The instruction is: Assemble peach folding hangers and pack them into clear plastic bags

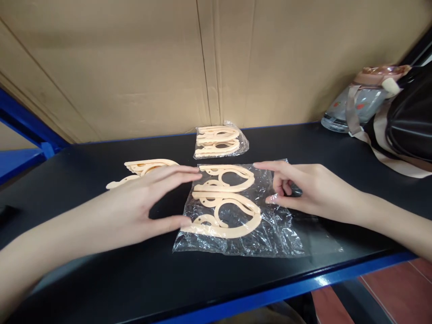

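A clear plastic bag [276, 234] lies flat on the black tabletop with two beige folding clothes hangers [241, 231] inside, one above the other. My left hand [141, 202] is open at the bag's left edge. Its fingertips and thumb touch or nearly touch the hanger ends. On the opposite side, my right hand [310, 189] has thumb and index finger stretched apart over the bag, the other fingers curled and nothing visibly gripped. Partly hidden behind my left hand is a loose beige hanger [151, 164]. A smaller bagged set of hangers [221, 146] lies farther back.
Cardboard [151, 67] stands along the back of the black tabletop [135, 279]. At the back right a clear bottle with a strap [364, 101] leans beside a black bag [411, 121]. A blue rail [276, 294] runs along the front edge.
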Available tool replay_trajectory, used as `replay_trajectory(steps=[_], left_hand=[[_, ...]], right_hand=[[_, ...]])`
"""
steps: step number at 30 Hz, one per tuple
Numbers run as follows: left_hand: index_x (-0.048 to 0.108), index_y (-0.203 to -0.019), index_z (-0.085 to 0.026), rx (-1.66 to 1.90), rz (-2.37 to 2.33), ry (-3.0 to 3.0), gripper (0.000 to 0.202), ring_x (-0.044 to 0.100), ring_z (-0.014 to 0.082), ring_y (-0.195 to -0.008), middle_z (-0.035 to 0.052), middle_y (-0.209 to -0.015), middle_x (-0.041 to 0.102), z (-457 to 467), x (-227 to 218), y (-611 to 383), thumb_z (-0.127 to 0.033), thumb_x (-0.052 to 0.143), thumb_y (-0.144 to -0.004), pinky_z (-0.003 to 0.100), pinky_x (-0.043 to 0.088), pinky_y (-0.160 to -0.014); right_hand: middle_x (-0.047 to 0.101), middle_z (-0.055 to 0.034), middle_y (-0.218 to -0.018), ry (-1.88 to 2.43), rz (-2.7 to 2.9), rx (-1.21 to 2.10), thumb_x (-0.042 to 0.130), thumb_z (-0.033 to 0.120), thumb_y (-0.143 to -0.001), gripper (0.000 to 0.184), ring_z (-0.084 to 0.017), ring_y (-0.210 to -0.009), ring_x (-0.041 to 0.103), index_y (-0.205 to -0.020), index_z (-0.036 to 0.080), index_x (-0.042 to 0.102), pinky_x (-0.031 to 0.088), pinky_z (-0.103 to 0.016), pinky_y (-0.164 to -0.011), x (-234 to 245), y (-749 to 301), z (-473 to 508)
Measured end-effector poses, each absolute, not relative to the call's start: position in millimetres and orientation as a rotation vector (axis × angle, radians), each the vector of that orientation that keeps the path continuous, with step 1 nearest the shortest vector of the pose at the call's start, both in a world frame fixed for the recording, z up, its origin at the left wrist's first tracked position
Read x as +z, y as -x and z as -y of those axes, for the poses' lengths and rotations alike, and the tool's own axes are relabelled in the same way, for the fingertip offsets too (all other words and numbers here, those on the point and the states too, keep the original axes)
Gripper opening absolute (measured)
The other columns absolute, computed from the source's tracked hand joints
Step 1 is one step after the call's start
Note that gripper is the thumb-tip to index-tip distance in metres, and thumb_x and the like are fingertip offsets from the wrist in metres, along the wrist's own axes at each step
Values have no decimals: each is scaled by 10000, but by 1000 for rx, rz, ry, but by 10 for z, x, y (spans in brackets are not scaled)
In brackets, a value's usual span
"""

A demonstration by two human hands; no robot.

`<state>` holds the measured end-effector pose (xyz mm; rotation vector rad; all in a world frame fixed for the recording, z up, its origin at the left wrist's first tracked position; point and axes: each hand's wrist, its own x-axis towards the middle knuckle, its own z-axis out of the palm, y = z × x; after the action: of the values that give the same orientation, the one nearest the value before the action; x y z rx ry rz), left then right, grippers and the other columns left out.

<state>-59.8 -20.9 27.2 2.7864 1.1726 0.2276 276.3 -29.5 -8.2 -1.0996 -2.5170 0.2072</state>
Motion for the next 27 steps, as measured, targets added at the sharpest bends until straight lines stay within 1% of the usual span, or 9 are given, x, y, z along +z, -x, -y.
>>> replay_trajectory(steps=[3,6,8,10,14,16,19,22,27], left_hand=[[490,-1385,-282,287,-1280,-2734,578,476,300,-1317,30,-1470,480,95,365,708,-594,514,-900,444,412,-1084],[502,-1362,-218,304,-1466,-2649,660,500,312,-1272,62,-1420,518,-29,440,854,-652,521,-866,461,383,-1089],[487,-1383,-219,277,-1609,-2578,751,547,335,-1205,76,-1390,543,-96,468,957,-712,532,-818,470,433,-1032],[506,-1375,-232,250,-1731,-2516,782,602,346,-1119,70,-1334,592,-143,478,1050,-742,550,-783,480,476,-968],[592,-1300,-255,250,-1807,-2452,735,647,332,-1031,17,-1184,693,-175,466,1171,-736,604,-744,497,477,-954],[609,-1280,-256,258,-1800,-2432,677,662,309,-987,-5,-1129,718,-173,457,1192,-703,600,-772,488,482,-945],[603,-1277,-252,231,-1768,-2438,591,664,293,-980,-16,-1138,715,-169,457,1191,-622,598,-816,479,486,-933],[595,-1280,-261,169,-1738,-2455,572,660,298,-990,-16,-1152,706,-180,482,1186,-582,620,-806,470,491,-924],[560,-1308,-245,211,-1736,-2424,666,656,303,-973,13,-1172,678,-185,545,1153,-643,617,-777,428,525,-867]], right_hand=[[636,30,-719,1133,2430,152,575,357,-917,516,-123,-579,579,-1398,222,447,451,-244,-575,-40,-2826,252],[641,27,-721,1178,2365,138,573,366,-913,504,-133,-595,585,-1383,217,466,463,-264,-587,-13,-2873,212],[646,22,-728,1197,2342,149,586,382,-902,519,-138,-609,587,-1380,215,471,469,-273,-595,-5,-2897,191],[649,23,-734,1208,2329,157,595,406,-895,535,-140,-615,588,-1382,218,471,475,-281,-608,0,-2918,178],[642,29,-729,1216,2321,162,596,452,-892,545,-140,-617,585,-1374,225,481,478,-291,-617,11,-2948,177],[637,30,-728,1211,2321,171,590,460,-895,537,-139,-620,584,-1367,226,486,476,-289,-617,15,-2952,179],[637,30,-736,1210,2330,192,586,468,-900,536,-137,-622,584,-1371,235,479,474,-288,-619,10,-2948,174],[646,24,-740,1209,2335,193,589,473,-898,538,-142,-619,590,-1370,239,479,475,-287,-617,0,-2945,165],[645,16,-727,1195,2344,209,578,451,-911,514,-140,-598,593,-1366,231,483,472,-269,-586,-12,-2929,168]])
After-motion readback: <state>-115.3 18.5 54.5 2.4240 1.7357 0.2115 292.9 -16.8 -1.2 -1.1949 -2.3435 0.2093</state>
